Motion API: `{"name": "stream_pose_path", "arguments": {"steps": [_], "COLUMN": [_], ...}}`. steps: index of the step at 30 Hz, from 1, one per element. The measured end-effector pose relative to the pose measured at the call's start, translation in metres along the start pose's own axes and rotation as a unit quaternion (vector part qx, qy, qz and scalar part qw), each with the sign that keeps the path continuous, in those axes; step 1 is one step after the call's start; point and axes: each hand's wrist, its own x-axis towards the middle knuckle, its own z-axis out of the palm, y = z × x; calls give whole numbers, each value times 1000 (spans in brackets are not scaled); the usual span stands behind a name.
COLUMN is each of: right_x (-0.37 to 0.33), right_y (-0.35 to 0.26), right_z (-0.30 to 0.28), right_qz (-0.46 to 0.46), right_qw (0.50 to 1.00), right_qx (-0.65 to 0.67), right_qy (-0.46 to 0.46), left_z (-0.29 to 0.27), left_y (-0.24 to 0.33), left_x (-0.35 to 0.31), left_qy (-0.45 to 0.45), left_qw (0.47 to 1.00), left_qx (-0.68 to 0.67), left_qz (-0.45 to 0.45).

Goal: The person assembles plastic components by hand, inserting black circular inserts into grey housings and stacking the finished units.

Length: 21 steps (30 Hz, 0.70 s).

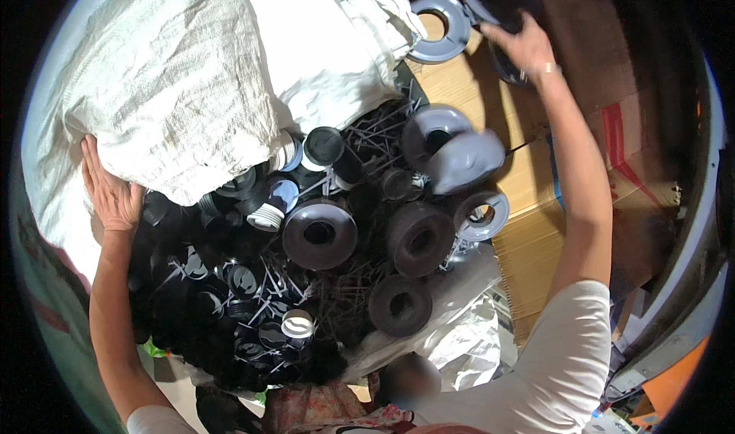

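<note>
My left hand lies at the left edge of a white woven sack, its fingers stretched and the thumb apart, pressed against the fabric. Far to the right, my right hand reaches out with fingers spread beside a dark round plastic part; shadow blurs where they meet. Below the sack lies a heap of black and grey plastic parts, among them a wide flanged ring, a dark flanged ring and a white threaded cap. A grey ring-shaped part is smeared by motion at the heap's right side.
A flattened cardboard sheet spreads along the right, with a grey ring on its far part. Thin grey plastic sticks lie scattered through the heap. Crumpled white sheeting lies at the near side.
</note>
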Motion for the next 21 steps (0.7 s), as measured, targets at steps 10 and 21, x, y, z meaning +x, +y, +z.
{"name": "stream_pose_path", "arguments": {"steps": [10, 21], "right_x": [10, -204], "right_y": [-45, -72], "right_z": [76, 43], "right_qz": [230, 208], "right_qw": [966, 950], "right_qx": [-95, 5], "right_qy": [-73, -232], "left_z": [5, 14], "left_y": [-5, -7], "left_x": [-1, -12], "left_qy": [-2, 50], "left_qw": [1000, 999], "left_qx": [20, -9], "left_qz": [-5, -3]}}
